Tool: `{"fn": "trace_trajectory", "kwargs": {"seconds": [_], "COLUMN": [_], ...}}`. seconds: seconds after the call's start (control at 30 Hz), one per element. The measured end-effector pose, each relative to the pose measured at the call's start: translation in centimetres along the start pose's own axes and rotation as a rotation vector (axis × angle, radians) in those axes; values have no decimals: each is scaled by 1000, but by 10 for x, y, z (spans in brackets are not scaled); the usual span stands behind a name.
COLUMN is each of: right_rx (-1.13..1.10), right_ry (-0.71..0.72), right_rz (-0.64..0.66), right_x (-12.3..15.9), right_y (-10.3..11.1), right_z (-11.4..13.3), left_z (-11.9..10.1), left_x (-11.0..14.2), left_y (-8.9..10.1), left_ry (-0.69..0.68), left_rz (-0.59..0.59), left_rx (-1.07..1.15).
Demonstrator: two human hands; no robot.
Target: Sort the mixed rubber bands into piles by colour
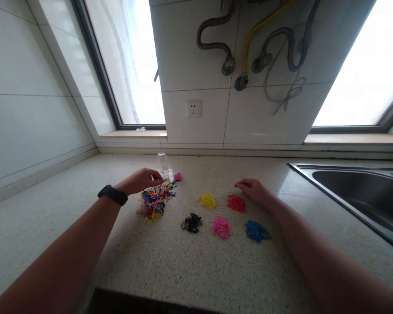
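Observation:
My left hand (149,177), with a dark watch on its wrist, is closed in a pinch at the far edge of a mixed heap of small coloured rubber bands (155,200). A tiny dark bit shows at its fingertips, too small to name. My right hand (253,190) rests just beyond a red pile of bands (236,203), its fingers drawn together and nothing visible in them. Sorted piles in yellow (207,201), black (191,223), pink (222,227) and blue (257,231) lie between and nearer to me.
Behind the heap stand a clear bottle-like container (162,162) and a small pink object (177,176). A steel sink (314,168) is set into the speckled counter (170,266) at the right. The tiled wall holds a socket (194,109) and pipes.

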State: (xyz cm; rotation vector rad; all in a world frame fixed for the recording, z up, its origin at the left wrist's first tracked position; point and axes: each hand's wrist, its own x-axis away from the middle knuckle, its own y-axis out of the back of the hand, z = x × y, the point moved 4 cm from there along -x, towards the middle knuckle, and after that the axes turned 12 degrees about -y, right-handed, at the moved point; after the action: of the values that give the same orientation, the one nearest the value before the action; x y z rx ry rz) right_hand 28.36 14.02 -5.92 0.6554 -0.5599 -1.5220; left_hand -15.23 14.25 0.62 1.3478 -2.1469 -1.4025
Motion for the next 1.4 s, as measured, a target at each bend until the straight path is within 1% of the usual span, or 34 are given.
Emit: {"fn": "trace_trajectory", "kwargs": {"seconds": [0.13,0.27,0.37,0.47,0.6,0.73,0.83,0.93,1.23,1.4], "right_rx": [25,27,19,22,17,13,17,15,13,11], "right_ry": [-4,8,16,5,-17,-18,-10,-12,-7,-17], "right_rz": [3,6,8,7,6,12,8,11,19,10], "right_x": [-2,-4,-4,-2,0,1,1,0,0,1], "right_y": [-1,-2,-2,-2,-1,-1,-1,-1,-1,-1], "right_z": [-1,-4,-4,-2,1,2,2,1,1,2], "left_z": [-25,-61,-89,-112,-136,-155,-165,-169,-166,-161], "left_x": [-6,-10,-10,-8,-3,0,2,2,1,-1], "left_y": [-11,-20,-24,-26,-31,-39,-45,-47,-47,-46], "left_ry": [-12,-48,-88,-132,-172,-194,-212,-227,-238,-237], "left_rz": [-14,-23,-32,-36,-39,-26,7,29,20,-10], "left_rx": [203,429,580,717,892,1053,1154,1221,1276,1281]}}
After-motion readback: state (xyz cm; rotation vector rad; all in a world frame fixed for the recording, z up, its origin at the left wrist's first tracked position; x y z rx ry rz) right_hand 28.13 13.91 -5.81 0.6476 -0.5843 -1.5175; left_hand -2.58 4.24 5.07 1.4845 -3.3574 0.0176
